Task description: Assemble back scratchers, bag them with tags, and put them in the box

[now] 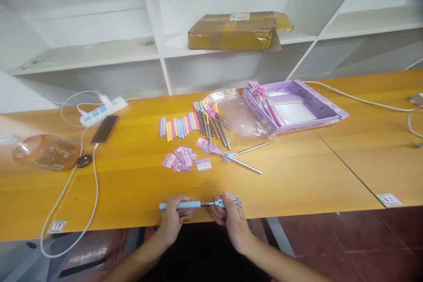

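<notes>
A blue back scratcher (pixel 191 205) lies level across both hands at the table's front edge. My left hand (pixel 176 216) is closed around its blue handle sleeve. The fingers of my right hand (pixel 231 217) pinch it near the blue claw head, whose prongs stick out to the right. Beyond the hands, a purple-headed rod (pixel 243 165) and a blue-headed rod (pixel 253 148) lie crossed. Small printed cards (pixel 183 157) form a loose pile left of them. Behind are a row of coloured handle sleeves (pixel 178 127) and a heap of metal rods with coloured claw heads (pixel 216 128).
A purple display box (pixel 317 102) holding wrapped scratchers stands at the back right, beside clear plastic bags (pixel 236 112). On the left are a phone (pixel 105 129), a power strip (pixel 102 111), white cables, and an orange bottle (pixel 48 153). A taped carton (pixel 231 33) rests on the shelf.
</notes>
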`<state>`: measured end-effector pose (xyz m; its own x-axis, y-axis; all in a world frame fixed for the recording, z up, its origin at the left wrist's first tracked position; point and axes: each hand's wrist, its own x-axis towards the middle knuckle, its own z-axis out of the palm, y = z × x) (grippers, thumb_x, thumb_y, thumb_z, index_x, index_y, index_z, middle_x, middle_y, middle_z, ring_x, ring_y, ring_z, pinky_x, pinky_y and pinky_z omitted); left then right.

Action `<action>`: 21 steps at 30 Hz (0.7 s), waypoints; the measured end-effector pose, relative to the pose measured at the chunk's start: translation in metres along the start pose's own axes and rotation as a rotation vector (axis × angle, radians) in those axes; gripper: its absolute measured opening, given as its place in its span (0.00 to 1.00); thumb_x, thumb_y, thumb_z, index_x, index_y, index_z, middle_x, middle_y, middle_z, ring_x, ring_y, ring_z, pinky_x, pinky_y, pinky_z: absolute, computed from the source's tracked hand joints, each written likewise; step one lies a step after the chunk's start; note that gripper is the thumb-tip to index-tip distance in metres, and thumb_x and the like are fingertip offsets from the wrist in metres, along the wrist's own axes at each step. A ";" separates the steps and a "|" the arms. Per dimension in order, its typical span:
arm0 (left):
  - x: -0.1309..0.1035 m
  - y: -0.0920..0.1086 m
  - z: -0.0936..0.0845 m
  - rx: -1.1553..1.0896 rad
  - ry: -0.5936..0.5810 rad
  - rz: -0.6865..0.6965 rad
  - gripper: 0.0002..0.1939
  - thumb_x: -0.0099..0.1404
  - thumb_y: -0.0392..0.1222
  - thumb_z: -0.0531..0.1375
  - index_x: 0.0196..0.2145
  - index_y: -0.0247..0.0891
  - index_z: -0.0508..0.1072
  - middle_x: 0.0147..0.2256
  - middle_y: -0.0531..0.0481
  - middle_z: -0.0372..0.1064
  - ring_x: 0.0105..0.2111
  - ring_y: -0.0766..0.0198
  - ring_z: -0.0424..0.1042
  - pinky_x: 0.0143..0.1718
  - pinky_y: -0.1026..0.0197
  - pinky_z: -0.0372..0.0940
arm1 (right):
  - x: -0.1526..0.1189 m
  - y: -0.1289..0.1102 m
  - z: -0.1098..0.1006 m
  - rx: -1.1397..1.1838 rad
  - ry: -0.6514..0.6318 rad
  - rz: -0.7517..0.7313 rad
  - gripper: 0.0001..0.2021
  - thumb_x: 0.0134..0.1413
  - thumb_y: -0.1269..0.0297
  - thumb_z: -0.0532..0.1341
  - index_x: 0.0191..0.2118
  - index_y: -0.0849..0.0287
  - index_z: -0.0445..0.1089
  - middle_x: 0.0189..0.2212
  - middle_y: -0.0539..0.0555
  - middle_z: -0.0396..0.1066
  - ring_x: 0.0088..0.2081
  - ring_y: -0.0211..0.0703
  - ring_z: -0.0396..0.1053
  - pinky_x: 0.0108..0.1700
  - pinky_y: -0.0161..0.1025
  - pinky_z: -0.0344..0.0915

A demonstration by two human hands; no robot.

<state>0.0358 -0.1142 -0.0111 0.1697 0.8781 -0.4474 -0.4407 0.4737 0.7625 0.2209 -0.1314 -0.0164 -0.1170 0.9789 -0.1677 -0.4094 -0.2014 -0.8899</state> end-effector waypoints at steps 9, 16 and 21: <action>0.010 -0.006 -0.004 0.168 -0.224 0.167 0.32 0.69 0.63 0.58 0.19 0.42 0.51 0.18 0.59 0.43 0.19 0.71 0.44 0.25 0.60 0.43 | 0.012 0.005 -0.014 -0.028 -0.054 -0.025 0.33 0.67 0.32 0.59 0.23 0.53 0.52 0.19 0.43 0.44 0.20 0.34 0.42 0.23 0.39 0.41; 0.007 -0.008 -0.005 0.179 -0.205 0.155 0.34 0.68 0.66 0.59 0.19 0.42 0.50 0.19 0.59 0.43 0.19 0.71 0.44 0.25 0.60 0.44 | 0.011 0.017 -0.022 -0.043 -0.098 -0.041 0.31 0.72 0.35 0.56 0.25 0.54 0.57 0.20 0.44 0.48 0.21 0.35 0.46 0.25 0.39 0.45; 0.009 -0.008 -0.006 0.187 -0.213 0.157 0.34 0.68 0.66 0.59 0.19 0.42 0.49 0.19 0.60 0.42 0.19 0.72 0.43 0.25 0.60 0.42 | 0.013 0.020 -0.024 0.001 -0.098 -0.043 0.29 0.73 0.37 0.55 0.26 0.54 0.58 0.21 0.44 0.49 0.22 0.35 0.46 0.26 0.40 0.45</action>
<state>0.0355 -0.1107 -0.0240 0.3016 0.9266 -0.2246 -0.3102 0.3182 0.8958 0.2330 -0.1221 -0.0460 -0.1875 0.9784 -0.0873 -0.4169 -0.1597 -0.8948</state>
